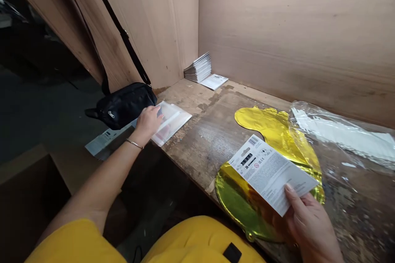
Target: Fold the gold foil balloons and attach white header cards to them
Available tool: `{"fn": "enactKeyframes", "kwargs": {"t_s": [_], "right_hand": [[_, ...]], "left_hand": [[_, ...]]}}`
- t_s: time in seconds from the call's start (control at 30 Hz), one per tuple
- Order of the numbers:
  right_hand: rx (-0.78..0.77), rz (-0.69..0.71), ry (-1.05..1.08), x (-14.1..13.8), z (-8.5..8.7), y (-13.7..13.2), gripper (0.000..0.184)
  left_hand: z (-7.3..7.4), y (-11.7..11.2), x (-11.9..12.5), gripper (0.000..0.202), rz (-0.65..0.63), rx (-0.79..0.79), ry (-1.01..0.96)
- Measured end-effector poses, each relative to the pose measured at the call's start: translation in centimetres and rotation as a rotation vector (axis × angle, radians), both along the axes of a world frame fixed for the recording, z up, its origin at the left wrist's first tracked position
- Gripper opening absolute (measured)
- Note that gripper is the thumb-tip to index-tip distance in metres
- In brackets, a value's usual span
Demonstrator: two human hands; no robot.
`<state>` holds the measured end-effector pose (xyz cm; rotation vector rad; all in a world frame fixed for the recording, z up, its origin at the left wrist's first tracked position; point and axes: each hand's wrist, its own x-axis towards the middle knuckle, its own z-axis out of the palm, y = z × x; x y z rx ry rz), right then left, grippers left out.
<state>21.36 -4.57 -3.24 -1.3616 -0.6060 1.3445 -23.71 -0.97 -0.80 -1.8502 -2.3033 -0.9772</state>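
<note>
My right hand [308, 218] grips a white printed card [271, 176] by its lower corner, thumb on top. The card has a hang hole, a barcode and fine print, and is held over a gold foil balloon [265, 127]. The shiny flat balloon lies on the table, curved, with small tabs on its edge. My left hand [149, 120] reaches out to a pile of clear plastic sleeves [173, 125] at the table's left edge. Its fingers rest on the top sleeve, slightly bent and apart, without a visible grip.
A black pouch bag [126, 104] hangs by its strap beside the sleeves. Folded cards [200, 69] stand in the back corner. On the right lies a clear bag of white strips [342, 131]. Wooden panels [293, 20] wall the table; a cardboard box [33, 185] sits lower left.
</note>
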Motion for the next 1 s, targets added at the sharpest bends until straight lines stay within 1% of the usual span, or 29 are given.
{"fn": "enactKeyframes", "kwargs": {"t_s": [0.03, 0.07, 0.13, 0.2, 0.27, 0.33, 0.43, 0.57, 0.63, 0.73, 0.8, 0.83, 0.87, 0.9, 0.93, 1.0], "right_hand": [[0.002, 0.013, -0.012, 0.0, -0.2, -0.1, 0.046], [0.003, 0.028, -0.027, -0.2, -0.2, -0.2, 0.045], [0.001, 0.053, -0.057, -0.4, -0.2, -0.4, 0.045], [-0.014, 0.057, -0.07, -0.6, -0.1, -0.6, 0.044], [-0.04, 0.048, -0.072, -0.5, 0.1, -0.6, 0.045], [-0.068, 0.048, -0.067, -0.4, 0.2, -0.6, 0.045], [-0.082, 0.055, -0.048, -0.5, 0.3, -0.6, 0.045], [-0.045, 0.062, -0.034, -0.7, 0.5, -0.7, 0.045], [-0.019, 0.07, -0.043, -0.6, 0.3, -0.8, 0.045], [0.017, 0.097, -0.066, -0.1, -0.4, -0.7, 0.044], [0.031, 0.131, -0.087, 0.1, -0.7, -0.5, 0.044], [0.037, 0.124, -0.097, 0.1, -0.7, -0.4, 0.044], [0.048, 0.084, -0.107, 0.1, -0.4, -0.3, 0.044], [0.067, 0.015, -0.118, 0.2, 0.2, -0.3, 0.043], [0.098, -0.081, -0.135, 0.4, 0.9, -0.3, 0.043], [0.178, -0.256, -0.206, 1.3, 2.5, -0.6, 0.042]], "left_hand": [[-0.4, 0.2, -1.9, 0.031, 0.019, -0.013, 0.026], [-1.0, 0.2, -3.2, 0.033, 0.03, -0.025, 0.046], [-2.1, 0.2, -4.3, 0.034, 0.055, -0.046, 0.078], [-2.9, 0.2, -4.3, 0.033, 0.086, -0.07, 0.094], [-3.3, 0.4, -4.3, 0.029, 0.131, -0.096, 0.092], [-3.4, 0.7, -4.4, 0.026, 0.179, -0.121, 0.077], [-3.3, 1.0, -4.5, 0.032, 0.214, -0.153, 0.052], [-2.9, 1.1, -4.3, 0.026, 0.232, -0.18, 0.028], [-2.3, 1.1, -4.5, 0.026, 0.255, -0.182, 0.019], [-0.4, 0.7, -4.4, 0.031, 0.312, -0.141, 0.007], [1.4, 0.1, -2.9, 0.038, 0.33, -0.075, 0.002], [2.2, -0.3, -1.5, 0.04, 0.297, -0.015, 0.003], [2.9, -0.7, 0.5, 0.04, 0.229, 0.047, 0.002], [3.4, -1.1, 3.0, 0.036, 0.084, 0.165, 0.0], [3.6, -1.5, 5.7, 0.03, -0.089, 0.249, -0.001], [3.1, -2.4, 11.6, 0.023, -0.473, 0.256, 0.014]]}}
